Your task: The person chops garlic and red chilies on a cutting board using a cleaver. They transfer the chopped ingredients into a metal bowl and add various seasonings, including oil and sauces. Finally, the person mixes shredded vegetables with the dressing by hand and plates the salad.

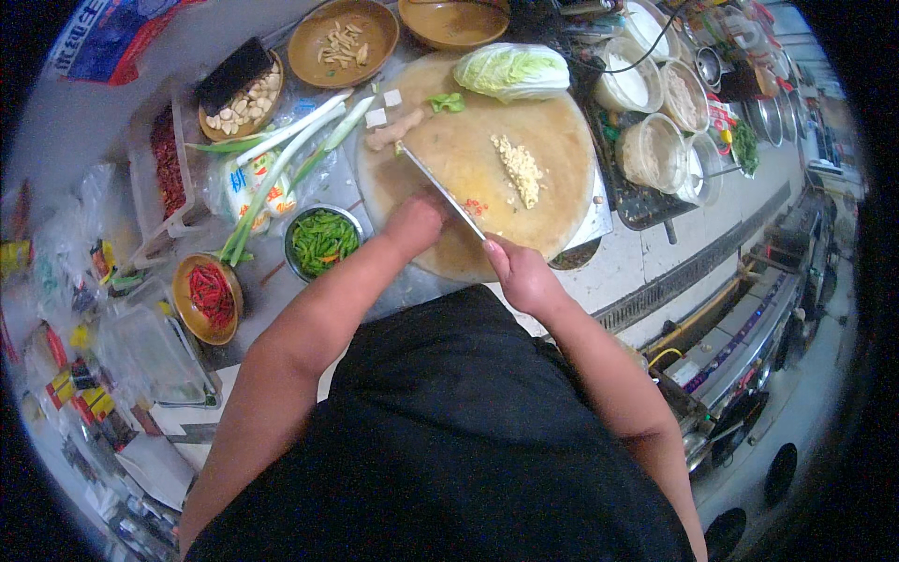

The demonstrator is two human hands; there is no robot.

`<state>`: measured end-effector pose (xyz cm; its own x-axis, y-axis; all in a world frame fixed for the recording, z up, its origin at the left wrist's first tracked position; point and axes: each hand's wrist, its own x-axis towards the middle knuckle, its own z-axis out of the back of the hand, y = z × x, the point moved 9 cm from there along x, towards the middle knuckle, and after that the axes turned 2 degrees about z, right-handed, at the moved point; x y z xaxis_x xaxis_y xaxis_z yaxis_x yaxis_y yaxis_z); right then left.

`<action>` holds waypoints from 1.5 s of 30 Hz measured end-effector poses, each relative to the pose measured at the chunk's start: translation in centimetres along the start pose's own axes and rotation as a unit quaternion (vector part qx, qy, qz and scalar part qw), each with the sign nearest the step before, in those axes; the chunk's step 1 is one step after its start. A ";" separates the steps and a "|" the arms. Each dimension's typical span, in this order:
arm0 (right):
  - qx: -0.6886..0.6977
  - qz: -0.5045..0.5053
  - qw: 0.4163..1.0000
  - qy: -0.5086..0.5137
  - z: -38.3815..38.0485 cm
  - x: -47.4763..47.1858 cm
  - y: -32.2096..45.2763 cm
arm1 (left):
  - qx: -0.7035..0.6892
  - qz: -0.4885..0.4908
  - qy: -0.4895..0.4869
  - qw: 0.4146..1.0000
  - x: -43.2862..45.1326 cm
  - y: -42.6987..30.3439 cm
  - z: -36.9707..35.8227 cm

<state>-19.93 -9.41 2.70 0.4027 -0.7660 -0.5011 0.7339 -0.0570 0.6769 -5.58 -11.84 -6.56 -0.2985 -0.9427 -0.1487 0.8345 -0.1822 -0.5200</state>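
Observation:
My right hand (525,276) grips a kitchen knife (444,192), seen nearly edge-on over a round wooden chopping board (484,168). My left hand (416,221) is curled low on the board, left of the blade. Its fingertips are dark and partly hidden, so what they hold does not show. Small chopped red chilli pieces (475,206) lie just right of the knife. Farther right is a heap of minced garlic (518,172). Near the knife's tip lies a piece of ginger root (395,131). A napa cabbage (515,72) rests at the board's far edge, by a green pepper piece (447,103).
Green chillies fill a metal bowl (359,226) beside my left forearm. Red chillies (211,295), leeks (298,151) and a garlic bowl (276,112) lie left. Two brown bowls (298,67) (449,35) stand behind. Plastic tubs (660,119) crowd a dark tray (650,214) at right.

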 end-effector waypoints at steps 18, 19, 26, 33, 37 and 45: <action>-0.006 -0.022 0.999 0.027 0.7 0.4 0.8 | 0.015 -0.038 -0.027 0.999 -0.4 -0.4 1.2; 0.001 -0.006 1.000 0.007 0.2 0.2 0.3 | 0.016 -0.033 -0.020 0.999 -0.3 -0.2 1.0; 0.008 -0.019 0.999 0.026 0.3 2.1 0.3 | -0.006 -0.040 -0.043 0.998 -0.1 0.0 1.6; -0.005 0.012 1.000 -0.001 -0.6 1.5 0.3 | -0.007 -0.007 -0.043 0.999 -0.4 0.6 1.0; 0.002 -0.018 0.999 0.045 0.2 2.4 1.2 | -0.007 -0.029 -0.060 0.998 -0.4 0.5 1.4; -0.019 0.013 1.000 0.008 -0.5 2.0 1.0 | 0.011 0.003 -0.051 0.999 -0.3 1.2 0.8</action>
<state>-18.13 -10.65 2.12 0.4292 -0.7570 -0.4926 0.7435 -0.0135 0.6686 -4.10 -11.98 -6.46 -0.2460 -0.9671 -0.0651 0.8461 -0.1815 -0.5013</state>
